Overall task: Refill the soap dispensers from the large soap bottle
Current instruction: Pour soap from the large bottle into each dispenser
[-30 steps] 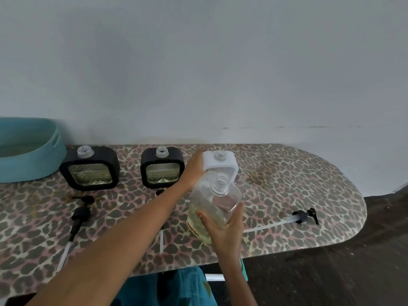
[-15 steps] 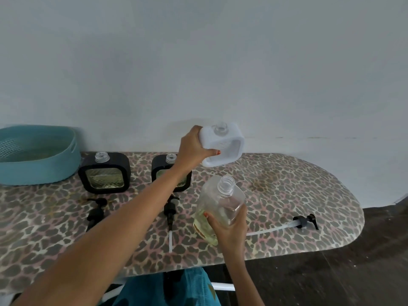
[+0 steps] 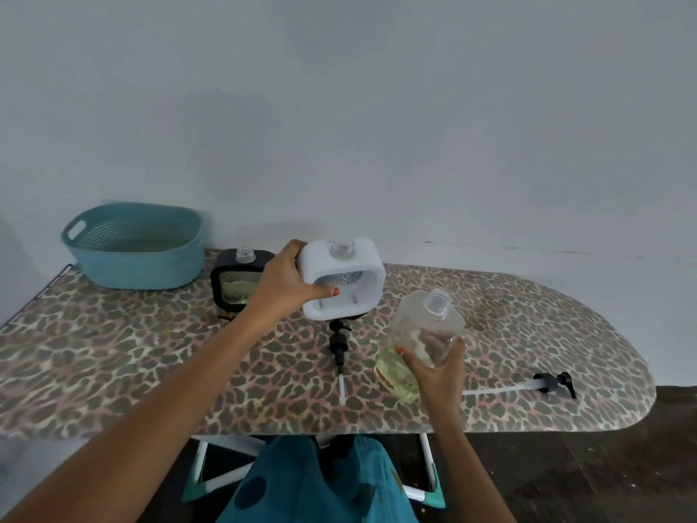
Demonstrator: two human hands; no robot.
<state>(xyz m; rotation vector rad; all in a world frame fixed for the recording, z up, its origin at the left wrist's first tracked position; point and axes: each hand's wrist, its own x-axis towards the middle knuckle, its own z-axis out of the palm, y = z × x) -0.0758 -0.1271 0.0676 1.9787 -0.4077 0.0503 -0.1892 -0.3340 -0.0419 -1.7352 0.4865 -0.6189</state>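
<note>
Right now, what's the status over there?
Left hand grips white dispenser above board. Right hand grips large soap bottle, uncapped, tilted. Nothing pouring. Loose pump lies beneath.

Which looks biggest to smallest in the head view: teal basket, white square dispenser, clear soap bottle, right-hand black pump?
1. Teal plastic basket.
2. White square soap dispenser and clear plastic soap bottle: look alike, both held nearer the camera, so unranked.
3. Black pump with white tube.

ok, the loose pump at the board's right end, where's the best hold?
Pinch the black collar of the pump from above, fingers across it. It lies flat on the ironing board, so nothing gets underneath, and its white dip tube looks thin and bendy, probably a poor hold.
</note>
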